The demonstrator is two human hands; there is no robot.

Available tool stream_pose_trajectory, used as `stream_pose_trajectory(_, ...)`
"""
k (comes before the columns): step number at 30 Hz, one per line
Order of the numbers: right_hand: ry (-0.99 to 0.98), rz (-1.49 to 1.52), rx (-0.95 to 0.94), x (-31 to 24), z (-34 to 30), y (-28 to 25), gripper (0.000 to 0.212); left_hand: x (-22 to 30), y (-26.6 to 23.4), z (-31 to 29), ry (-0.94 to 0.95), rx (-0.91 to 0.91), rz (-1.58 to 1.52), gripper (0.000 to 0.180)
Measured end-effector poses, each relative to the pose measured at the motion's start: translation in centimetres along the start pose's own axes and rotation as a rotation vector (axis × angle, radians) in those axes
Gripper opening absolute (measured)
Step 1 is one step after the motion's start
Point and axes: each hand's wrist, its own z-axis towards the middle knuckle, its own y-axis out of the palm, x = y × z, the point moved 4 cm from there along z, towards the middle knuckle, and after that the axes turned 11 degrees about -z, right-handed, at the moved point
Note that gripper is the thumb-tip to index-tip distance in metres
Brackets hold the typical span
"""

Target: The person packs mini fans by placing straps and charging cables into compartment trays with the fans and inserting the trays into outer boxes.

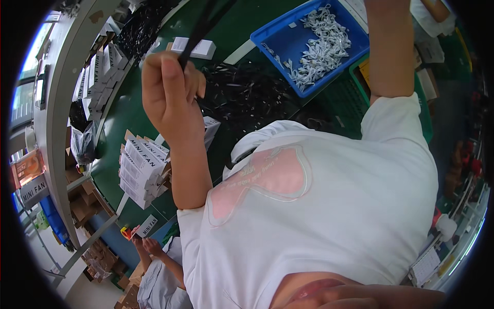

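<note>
My left hand [172, 92] is raised over the green table [231, 28], closed with thumb against fingers on a thin black strap [198, 33]. The strap runs up and out at the top edge. Below and beside this hand a heap of similar black straps [244, 92] lies on the table. My right forearm [390, 46] stretches past a blue tray [260, 38] holding many coiled white cables [327, 46]. The right hand itself is cut off by the top edge.
A stack of white printed boxes [141, 167] stands left of my left forearm. More white boxes [100, 74] line the far left edge. A white box [194, 48] lies behind my hand. A green crate [352, 116] adjoins the tray. At lower left another person's hands [146, 246] hold a box.
</note>
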Motion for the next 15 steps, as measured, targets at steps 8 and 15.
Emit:
stream_pose_trajectory(8, 0.752, -1.43, -0.896, 24.6, -29.2, 8.2, 0.032, -0.9, 0.2, -6.4, 0.156, -0.093, 0.835, 0.023)
stream_pose_trajectory(15, 0.946, -1.347, -0.674, 27.1, -29.5, 7.7, 0.02, -3.4, -2.0, -10.1, -0.429, 0.107, 0.212, 0.017)
